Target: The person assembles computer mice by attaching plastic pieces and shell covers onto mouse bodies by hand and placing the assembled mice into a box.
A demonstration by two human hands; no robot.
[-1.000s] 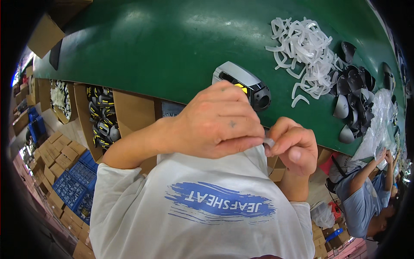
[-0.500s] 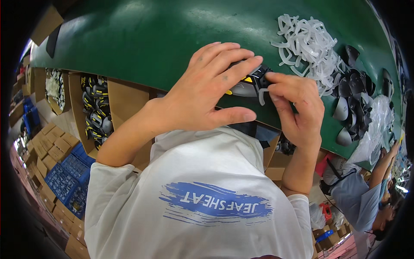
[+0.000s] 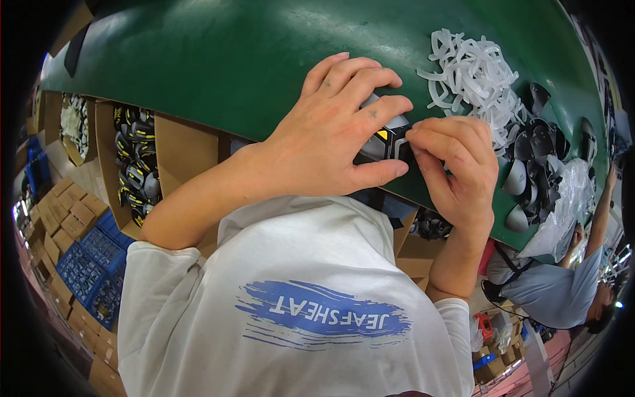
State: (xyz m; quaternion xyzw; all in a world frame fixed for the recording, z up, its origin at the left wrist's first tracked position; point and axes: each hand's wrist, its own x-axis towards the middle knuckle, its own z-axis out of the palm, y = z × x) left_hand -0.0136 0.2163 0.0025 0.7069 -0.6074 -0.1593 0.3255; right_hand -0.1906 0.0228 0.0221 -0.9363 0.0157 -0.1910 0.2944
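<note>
My left hand (image 3: 340,122) wraps over a grey, black and yellow moulded shell part (image 3: 379,149), fingers across its top and thumb along its near side. Much of the part is hidden beneath that hand. At its right end, a narrow whitish curved strip (image 3: 397,147) lies along the black edge. My right hand (image 3: 458,157) is closed, its thumb and fingertips pinched together at this strip, whose upper end they cover. Just beyond the right hand, a heap of similar translucent white curved strips (image 3: 473,76) lies on the green table (image 3: 218,59).
Dark curved shells (image 3: 539,142) and a clear plastic bag (image 3: 570,198) lie at the table's right. Left of me, a cardboard box (image 3: 188,149) holds several black-yellow parts (image 3: 137,169). Blue crates (image 3: 96,264) stand lower left. Another person (image 3: 555,291) works at the far right.
The strip's lower end, which hung away from the shell part, now lies against its edge. My left fingers have shifted and spread a little around the part.
</note>
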